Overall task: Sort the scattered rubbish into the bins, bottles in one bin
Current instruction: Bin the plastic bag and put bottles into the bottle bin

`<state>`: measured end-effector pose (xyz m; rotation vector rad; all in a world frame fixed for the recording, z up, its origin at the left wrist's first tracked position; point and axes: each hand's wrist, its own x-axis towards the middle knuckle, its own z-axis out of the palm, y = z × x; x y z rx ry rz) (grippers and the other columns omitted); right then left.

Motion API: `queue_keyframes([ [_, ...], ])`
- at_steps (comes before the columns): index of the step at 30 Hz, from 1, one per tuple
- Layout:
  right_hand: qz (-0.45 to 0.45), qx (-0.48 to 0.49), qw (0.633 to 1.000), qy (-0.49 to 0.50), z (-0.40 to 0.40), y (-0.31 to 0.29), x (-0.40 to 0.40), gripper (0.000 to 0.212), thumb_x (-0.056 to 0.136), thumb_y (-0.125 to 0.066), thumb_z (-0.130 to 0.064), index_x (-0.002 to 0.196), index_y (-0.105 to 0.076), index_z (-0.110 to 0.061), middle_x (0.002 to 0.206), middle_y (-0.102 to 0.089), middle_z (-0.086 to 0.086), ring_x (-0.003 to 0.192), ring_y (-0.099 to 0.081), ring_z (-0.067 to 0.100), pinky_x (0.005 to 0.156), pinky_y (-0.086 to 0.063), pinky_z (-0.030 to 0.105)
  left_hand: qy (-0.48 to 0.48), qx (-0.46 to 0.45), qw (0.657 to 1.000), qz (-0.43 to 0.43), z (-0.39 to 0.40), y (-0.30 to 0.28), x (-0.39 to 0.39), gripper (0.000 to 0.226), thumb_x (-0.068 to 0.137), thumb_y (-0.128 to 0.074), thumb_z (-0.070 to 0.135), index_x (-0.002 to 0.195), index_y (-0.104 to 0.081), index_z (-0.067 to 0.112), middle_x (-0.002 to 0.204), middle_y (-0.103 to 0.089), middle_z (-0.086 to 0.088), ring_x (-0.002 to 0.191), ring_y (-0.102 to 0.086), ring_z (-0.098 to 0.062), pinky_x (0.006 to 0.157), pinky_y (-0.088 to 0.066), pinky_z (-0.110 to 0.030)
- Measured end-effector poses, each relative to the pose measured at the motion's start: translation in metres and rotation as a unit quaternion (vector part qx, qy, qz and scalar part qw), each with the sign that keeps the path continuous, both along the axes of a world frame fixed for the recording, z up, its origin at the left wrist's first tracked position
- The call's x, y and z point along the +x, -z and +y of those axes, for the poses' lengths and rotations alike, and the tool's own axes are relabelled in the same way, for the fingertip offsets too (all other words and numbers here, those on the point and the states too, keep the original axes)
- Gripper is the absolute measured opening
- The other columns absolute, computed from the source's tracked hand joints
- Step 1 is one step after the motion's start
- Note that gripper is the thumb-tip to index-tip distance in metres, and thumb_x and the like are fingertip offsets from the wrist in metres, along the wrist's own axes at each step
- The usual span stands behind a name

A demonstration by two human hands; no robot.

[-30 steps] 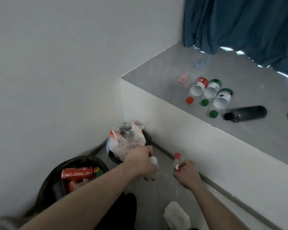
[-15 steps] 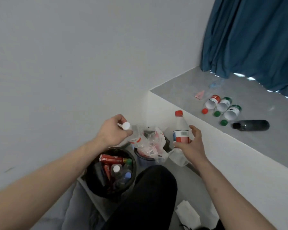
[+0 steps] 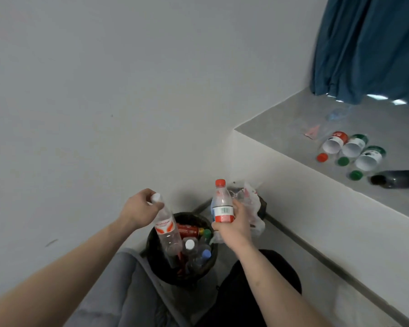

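The left hand pinched a clear bottle by its white cap, its base hanging down and tilted into the black bin already filled with bottles and a can. The step looked like dropping it in; next the fingers would need only to let go. The right hand gripped a red-capped bottle round its label, upright, cap up, above the gap between that bin and the bin of wrappers.

two hands, each holding one clear bottle; two bins; on the ledge, three paper cups, three loose caps (one red, two green), one dark bottle.
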<state>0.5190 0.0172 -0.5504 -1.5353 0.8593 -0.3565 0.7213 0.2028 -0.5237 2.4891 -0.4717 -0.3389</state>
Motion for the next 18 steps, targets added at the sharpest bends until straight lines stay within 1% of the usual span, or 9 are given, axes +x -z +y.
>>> queue_keyframes([
  [3, 0.013, -0.023, 0.999, -0.023, -0.004, 0.011, 0.006, 0.095, 0.066, -0.084, -0.003, 0.139, -0.04, -0.045, 0.119, -0.063, -0.014, 0.098, -0.067, 0.004, 0.078, -0.06, 0.029, -0.009, 0.041, 0.999, 0.034, 0.0, 0.035, 0.011, 0.037, 0.091, -0.064, 0.034, 0.124, -0.063, 0.017, 0.118, -0.068, -0.005, 0.108, -0.061, -0.027, 0.089, -0.047, -0.032],
  [5, 0.022, -0.016, 0.999, -0.025, -0.006, 0.014, 0.01, 0.093, 0.066, -0.084, 0.0, 0.137, -0.041, -0.042, 0.117, -0.063, -0.013, 0.098, -0.066, 0.004, 0.077, -0.06, 0.027, -0.027, 0.052, 0.996, 0.068, 0.0, 0.059, 0.016, 0.039, 0.094, -0.058, 0.034, 0.129, -0.062, 0.015, 0.124, -0.067, -0.009, 0.115, -0.06, -0.03, 0.092, -0.046, -0.031],
  [7, 0.028, -0.018, 0.999, -0.027, -0.008, 0.018, 0.013, 0.093, 0.066, -0.083, 0.0, 0.138, -0.041, -0.042, 0.117, -0.062, -0.013, 0.098, -0.066, 0.005, 0.079, -0.06, 0.028, -0.054, 0.047, 0.991, 0.11, 0.0, 0.086, 0.023, 0.047, 0.093, -0.052, 0.038, 0.133, -0.061, 0.016, 0.129, -0.067, -0.011, 0.118, -0.061, -0.031, 0.101, -0.047, -0.033],
  [8, 0.032, -0.021, 0.999, -0.027, -0.009, 0.02, 0.014, 0.094, 0.066, -0.083, 0.0, 0.139, -0.04, -0.042, 0.118, -0.062, -0.012, 0.099, -0.066, 0.006, 0.08, -0.059, 0.028, -0.067, 0.044, 0.988, 0.131, -0.001, 0.097, 0.026, 0.051, 0.092, -0.049, 0.039, 0.137, -0.059, 0.017, 0.129, -0.067, -0.012, 0.117, -0.062, -0.031, 0.104, -0.047, -0.035],
  [10, 0.037, -0.023, 0.999, -0.024, -0.013, 0.024, 0.018, 0.095, 0.067, -0.084, -0.001, 0.141, -0.039, -0.039, 0.121, -0.061, -0.01, 0.1, -0.065, 0.007, 0.08, -0.059, 0.029, -0.084, 0.032, 0.984, 0.155, -0.005, 0.12, 0.035, 0.05, 0.095, -0.047, 0.034, 0.142, -0.053, 0.016, 0.123, -0.07, -0.013, 0.111, -0.065, -0.029, 0.103, -0.048, -0.036],
  [12, 0.046, -0.012, 0.999, -0.018, -0.019, 0.028, 0.022, 0.093, 0.068, -0.084, 0.0, 0.141, -0.039, -0.036, 0.122, -0.059, -0.008, 0.101, -0.064, 0.01, 0.075, -0.057, 0.026, -0.103, 0.014, 0.982, 0.156, -0.013, 0.135, 0.043, 0.044, 0.097, -0.049, 0.03, 0.138, -0.055, 0.015, 0.108, -0.075, -0.01, 0.102, -0.068, -0.028, 0.098, -0.051, -0.034],
  [13, 0.051, -0.008, 0.999, -0.014, -0.022, 0.031, 0.023, 0.092, 0.069, -0.084, 0.0, 0.141, -0.039, -0.035, 0.121, -0.058, -0.007, 0.1, -0.064, 0.01, 0.07, -0.053, 0.021, -0.115, 0.004, 0.982, 0.15, -0.017, 0.142, 0.048, 0.042, 0.097, -0.049, 0.031, 0.135, -0.056, 0.015, 0.105, -0.075, -0.01, 0.102, -0.068, -0.029, 0.097, -0.052, -0.034],
  [16, 0.057, -0.001, 0.998, 0.004, -0.032, 0.039, 0.027, 0.091, 0.068, -0.085, -0.001, 0.141, -0.04, -0.033, 0.122, -0.06, -0.004, 0.095, -0.062, 0.003, 0.061, -0.045, 0.013, -0.15, 0.001, 0.979, 0.137, -0.027, 0.163, 0.058, 0.045, 0.1, -0.047, 0.037, 0.136, -0.056, 0.013, 0.117, -0.071, -0.016, 0.112, -0.064, -0.035, 0.1, -0.049, -0.037],
  [18, 0.066, 0.009, 0.998, 0.004, -0.036, 0.044, 0.029, 0.093, 0.068, -0.086, -0.001, 0.143, -0.039, -0.031, 0.122, -0.058, -0.005, 0.091, -0.059, -0.001, 0.059, -0.044, 0.012, -0.161, -0.002, 0.976, 0.146, -0.034, 0.174, 0.058, 0.052, 0.1, -0.048, 0.041, 0.14, -0.053, 0.008, 0.125, -0.067, -0.019, 0.118, -0.062, -0.037, 0.103, -0.048, -0.04],
])
